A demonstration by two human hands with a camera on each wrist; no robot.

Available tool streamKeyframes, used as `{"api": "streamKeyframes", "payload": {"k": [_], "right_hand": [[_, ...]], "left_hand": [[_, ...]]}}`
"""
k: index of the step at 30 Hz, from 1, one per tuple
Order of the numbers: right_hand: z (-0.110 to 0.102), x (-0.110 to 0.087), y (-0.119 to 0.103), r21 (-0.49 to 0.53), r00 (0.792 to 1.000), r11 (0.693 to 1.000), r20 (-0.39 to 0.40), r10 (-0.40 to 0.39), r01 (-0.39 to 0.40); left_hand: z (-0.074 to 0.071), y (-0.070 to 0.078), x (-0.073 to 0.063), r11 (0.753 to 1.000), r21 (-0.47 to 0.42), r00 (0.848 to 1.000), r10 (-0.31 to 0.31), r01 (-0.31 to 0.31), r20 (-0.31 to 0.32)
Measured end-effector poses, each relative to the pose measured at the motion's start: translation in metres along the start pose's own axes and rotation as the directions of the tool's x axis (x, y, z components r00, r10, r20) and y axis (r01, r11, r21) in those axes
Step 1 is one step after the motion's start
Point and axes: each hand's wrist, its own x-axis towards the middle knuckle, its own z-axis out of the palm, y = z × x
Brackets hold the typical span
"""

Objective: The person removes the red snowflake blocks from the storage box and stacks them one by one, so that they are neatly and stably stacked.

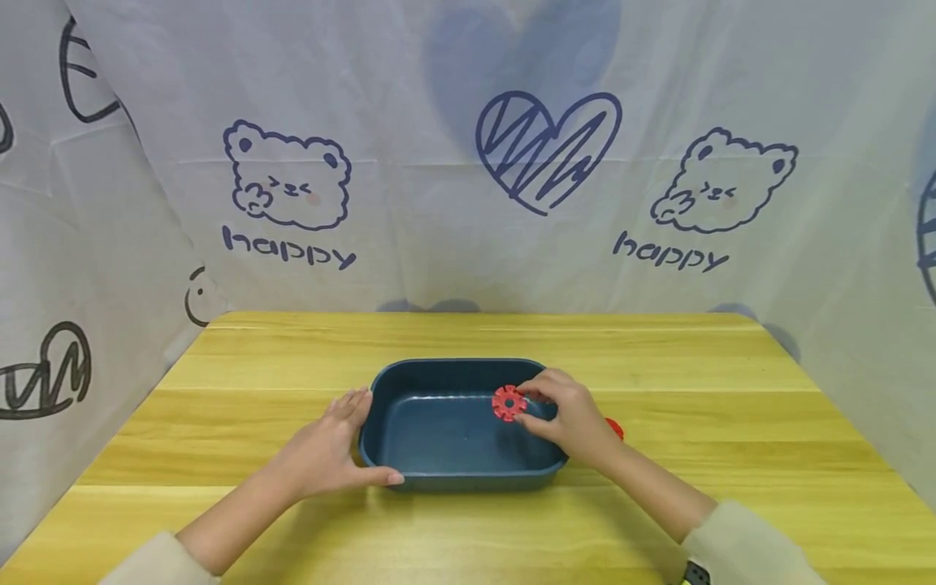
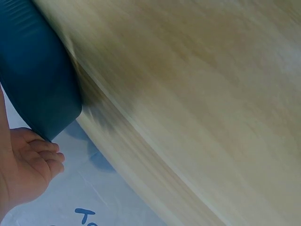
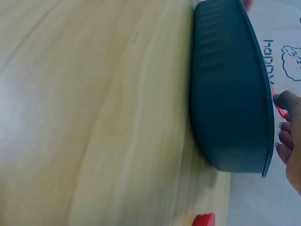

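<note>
A dark blue plastic basin (image 1: 439, 439) sits on the table in the head view. My left hand (image 1: 332, 447) grips its near left corner, thumb along the front rim and fingers against the left end. Over the basin's right side, my right hand (image 1: 574, 414) pinches a red interlocking disc (image 1: 504, 403) with a notched edge and a hole in the middle. The disc is held above the basin floor. Beside the basin on the right lies another red piece (image 1: 616, 427), partly hidden behind the right hand; the right wrist view shows part of this red piece (image 3: 204, 220) too.
The wooden table (image 1: 292, 357) reaches out on all sides of the basin. A white cloth (image 1: 417, 244) with bear and heart drawings hangs behind it and on the sides. A dark watch (image 1: 695, 574) is at the right sleeve.
</note>
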Motion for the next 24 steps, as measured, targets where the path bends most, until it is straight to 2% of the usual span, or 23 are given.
{"api": "streamKeyframes", "payload": {"k": [9,18,24], "right_hand": [[-0.006,-0.012,0.014,-0.06,0.994,0.996,-0.082,-0.075,0.07],[-0.017,-0.019,0.018,-0.1,0.992,0.995,-0.123,-0.039,0.027],[-0.027,-0.024,0.023,-0.126,0.987,0.992,-0.157,-0.042,0.022]], "left_hand": [[-0.001,-0.001,-0.001,1.0,-0.004,1.0,-0.012,0.012,0.005],[-0.002,-0.002,-0.001,1.0,-0.004,1.0,-0.002,0.002,0.006],[-0.003,-0.001,0.0,1.0,-0.01,1.0,-0.005,0.006,0.022]]}}
